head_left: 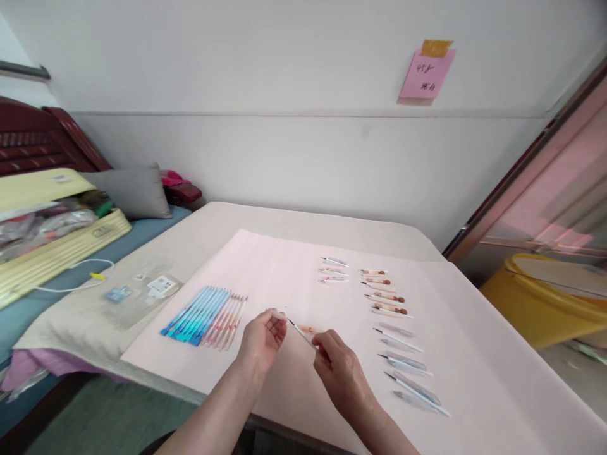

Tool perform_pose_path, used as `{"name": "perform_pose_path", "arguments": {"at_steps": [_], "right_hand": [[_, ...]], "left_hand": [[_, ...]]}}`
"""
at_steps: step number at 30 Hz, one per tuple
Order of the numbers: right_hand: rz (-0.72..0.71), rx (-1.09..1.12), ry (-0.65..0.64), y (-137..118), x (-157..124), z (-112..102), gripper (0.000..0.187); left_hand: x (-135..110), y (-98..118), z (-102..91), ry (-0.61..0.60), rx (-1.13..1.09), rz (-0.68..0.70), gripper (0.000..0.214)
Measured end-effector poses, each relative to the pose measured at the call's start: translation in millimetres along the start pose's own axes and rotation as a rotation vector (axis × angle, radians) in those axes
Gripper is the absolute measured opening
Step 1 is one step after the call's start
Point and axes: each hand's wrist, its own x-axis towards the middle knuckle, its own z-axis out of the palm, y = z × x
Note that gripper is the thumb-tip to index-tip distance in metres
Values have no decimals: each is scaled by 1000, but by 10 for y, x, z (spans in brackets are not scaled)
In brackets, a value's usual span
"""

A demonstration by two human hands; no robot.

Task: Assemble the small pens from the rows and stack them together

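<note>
My right hand (339, 366) is closed on the end of a thin white pen refill (303, 335), whose dark tip points up and left. Opposite that tip, my left hand (263, 335) pinches a small whitish piece (279, 315), perhaps a cap; I cannot tell whether the two touch. Just behind the refill lies a clear pen barrel (310, 329) with an orange-red print, partly hidden by my right hand. To the left is a row of blue pens (199, 316), side by side with several reddish clear pens (227, 322).
On the right lie pens with brown bear-like ends (389, 297), and below them refills with clear grey barrels (408, 363). More refills (334, 270) lie near the middle. A clear plastic bag (152, 287) is at the left, beside a yellow box (61, 221). A yellow bin (545, 303) stands at the right.
</note>
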Motion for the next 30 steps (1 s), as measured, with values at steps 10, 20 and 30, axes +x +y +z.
{"name": "perform_pose_path", "arguments": {"at_steps": [10, 20, 30], "right_hand": [[-46, 14, 4, -29, -5, -61, 22], [87, 232, 69, 6, 11, 10, 18], [168, 326, 55, -1, 41, 84, 15]], "left_hand": [[-111, -45, 20, -188, 199, 159, 15], [-391, -409, 78, -344, 380, 25, 21], [-361, -375, 72, -353, 270, 20, 15]]}}
